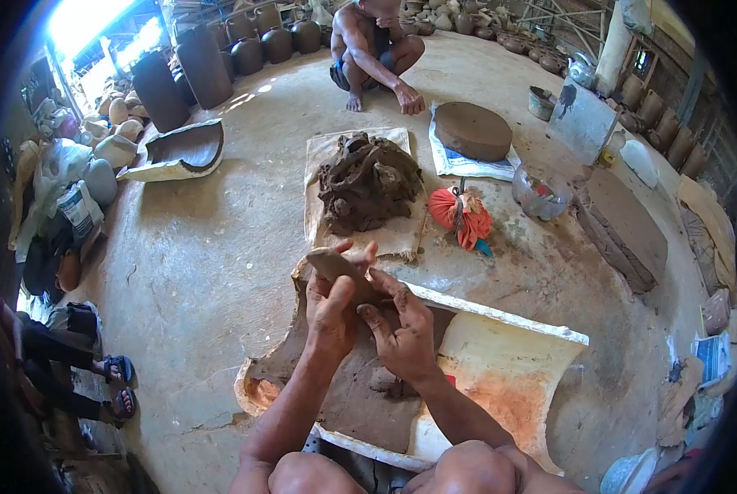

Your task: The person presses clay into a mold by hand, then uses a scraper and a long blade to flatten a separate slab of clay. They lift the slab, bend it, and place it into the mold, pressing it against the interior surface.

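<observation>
My left hand (332, 311) is wrapped round a flattened piece of clay (329, 263), whose end sticks up past the thumb. Pressed against the same piece from the right is my right hand (403, 336), fingers curled, part of the clay hidden between the two. Below them lies a curved white plaster mould (500, 356), with a brown clay layer (368, 418) covering its left part. A small clay lump (385, 380) rests on that layer, beneath my right wrist. Just beyond my hands, a large heap of wet clay (368, 185) sits on a cloth sack (401, 235).
Ahead, another person (377, 49) squats by a round clay slab (473, 130). A red cloth bundle (461, 216), a plastic container (543, 196) and a big clay block (622, 226) stand to the right. Another mould (179, 156) lies left. Someone's sandalled feet (120, 387) show at lower left.
</observation>
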`<state>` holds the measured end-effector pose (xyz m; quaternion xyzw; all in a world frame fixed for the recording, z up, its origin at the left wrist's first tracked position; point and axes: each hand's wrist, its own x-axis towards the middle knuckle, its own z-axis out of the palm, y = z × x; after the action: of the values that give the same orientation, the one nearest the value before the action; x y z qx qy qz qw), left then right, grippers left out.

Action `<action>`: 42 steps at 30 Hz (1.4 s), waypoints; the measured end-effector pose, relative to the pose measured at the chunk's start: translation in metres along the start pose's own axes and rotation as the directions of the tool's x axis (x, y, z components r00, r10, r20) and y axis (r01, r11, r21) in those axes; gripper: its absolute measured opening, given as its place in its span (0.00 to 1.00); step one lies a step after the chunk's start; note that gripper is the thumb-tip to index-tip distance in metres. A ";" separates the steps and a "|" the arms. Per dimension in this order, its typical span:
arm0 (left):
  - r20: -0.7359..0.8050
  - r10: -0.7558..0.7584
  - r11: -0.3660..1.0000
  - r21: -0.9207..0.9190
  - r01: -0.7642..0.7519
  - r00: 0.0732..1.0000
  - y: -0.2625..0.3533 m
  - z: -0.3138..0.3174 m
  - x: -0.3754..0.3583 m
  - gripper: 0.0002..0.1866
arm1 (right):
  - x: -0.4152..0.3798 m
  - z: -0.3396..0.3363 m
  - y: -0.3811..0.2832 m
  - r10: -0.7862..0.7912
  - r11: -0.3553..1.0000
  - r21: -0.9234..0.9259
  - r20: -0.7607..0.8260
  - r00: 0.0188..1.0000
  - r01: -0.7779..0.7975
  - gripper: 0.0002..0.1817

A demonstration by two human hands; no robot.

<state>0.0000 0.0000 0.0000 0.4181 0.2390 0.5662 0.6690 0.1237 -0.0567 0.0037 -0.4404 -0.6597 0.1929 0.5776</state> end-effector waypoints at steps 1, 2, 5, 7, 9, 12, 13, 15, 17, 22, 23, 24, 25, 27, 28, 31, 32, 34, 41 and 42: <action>0.063 0.070 0.992 -0.111 -0.063 0.996 0.002 0.003 0.000 0.46 | 0.001 0.003 -0.006 0.109 0.981 0.164 -0.033 0.993 -0.102 0.28; 0.115 0.147 0.967 -0.225 -0.118 0.982 0.003 0.007 -0.001 0.45 | 0.000 0.004 -0.008 0.221 0.925 0.326 -0.045 0.974 -0.195 0.26; 0.013 0.077 0.980 -0.186 -0.073 0.997 0.014 0.020 -0.012 0.40 | -0.010 0.006 -0.008 0.012 0.999 -0.034 -0.014 1.000 -0.012 0.28; 0.009 0.089 0.971 -0.226 -0.085 0.996 0.014 0.020 -0.010 0.38 | -0.006 0.003 -0.010 -0.068 0.985 -0.162 -0.048 0.997 0.060 0.29; -0.209 0.029 0.955 -0.282 -0.089 0.978 0.019 0.024 -0.009 0.37 | -0.005 -0.001 -0.009 -0.149 0.950 -0.288 -0.072 0.986 0.123 0.31; -0.350 -0.037 0.961 -0.271 -0.063 0.936 0.017 0.036 -0.008 0.34 | -0.005 -0.001 0.003 -0.008 0.997 0.075 -0.215 0.977 0.025 0.56; -0.405 -0.102 0.970 -0.243 0.001 0.909 0.012 0.042 -0.011 0.33 | 0.003 0.002 0.003 -0.012 0.997 0.073 -0.214 0.977 0.028 0.56; -0.273 -0.043 0.987 -0.158 -0.001 0.961 0.003 0.040 -0.017 0.31 | 0.018 0.007 0.002 0.115 0.937 0.342 -0.098 0.988 -0.075 0.62; -0.181 -0.033 0.983 -0.183 -0.001 0.983 0.017 0.034 -0.013 0.32 | 0.024 -0.004 -0.002 0.131 0.940 0.327 -0.102 0.986 -0.091 0.62; 0.206 0.266 0.945 0.136 -0.297 0.942 -0.007 0.036 -0.023 0.52 | 0.025 0.002 -0.013 0.072 0.951 0.304 -0.018 0.997 -0.063 0.57; 0.212 0.271 0.944 0.133 -0.302 0.939 -0.005 0.032 -0.017 0.52 | 0.029 0.008 -0.018 0.011 0.953 0.304 0.012 1.000 -0.014 0.55; 0.113 0.289 0.945 0.123 -0.302 0.951 -0.002 0.027 -0.007 0.52 | 0.019 0.018 -0.027 0.016 0.929 0.369 0.074 0.997 -0.042 0.54; 0.004 0.299 0.948 0.114 -0.297 0.954 0.000 0.025 -0.003 0.53 | 0.019 0.016 -0.029 0.015 0.928 0.369 0.075 0.997 -0.042 0.54; -0.034 0.262 0.965 -0.007 -0.262 0.965 -0.004 0.027 -0.014 0.56 | 0.019 0.017 -0.031 -0.168 0.983 -0.041 0.177 0.970 0.177 0.51; 0.051 0.156 0.972 -0.184 -0.144 0.986 -0.004 0.024 -0.024 0.57 | 0.027 0.017 -0.010 -0.163 0.986 0.000 0.154 0.974 0.165 0.55; 0.232 0.094 0.983 -0.175 -0.054 0.968 -0.004 0.017 -0.027 0.57 | 0.042 0.023 0.020 0.167 0.986 0.004 0.005 0.986 -0.167 0.60; 0.203 0.088 0.990 -0.124 -0.064 0.975 -0.009 0.013 -0.022 0.58 | 0.033 0.021 0.014 0.198 0.979 0.043 0.071 0.978 -0.201 0.65; 0.117 0.143 0.979 -0.161 -0.123 0.983 -0.005 0.022 -0.020 0.59 | 0.019 0.020 -0.015 0.073 0.995 0.062 0.124 0.990 -0.081 0.62; -0.116 0.033 0.997 -0.071 -0.041 0.993 0.008 0.017 -0.034 0.49 | 0.045 0.035 0.011 0.047 0.999 -0.014 -0.041 0.998 -0.048 0.61; -0.100 0.002 0.982 -0.190 -0.021 0.995 0.014 0.018 -0.036 0.43 | 0.048 0.031 0.007 -0.042 0.991 0.119 -0.129 0.991 0.058 0.59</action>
<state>-0.0019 -0.0393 0.0160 0.3247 0.2142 0.6105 0.6899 0.0998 -0.0061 0.0189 -0.3986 -0.6198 0.1903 0.6487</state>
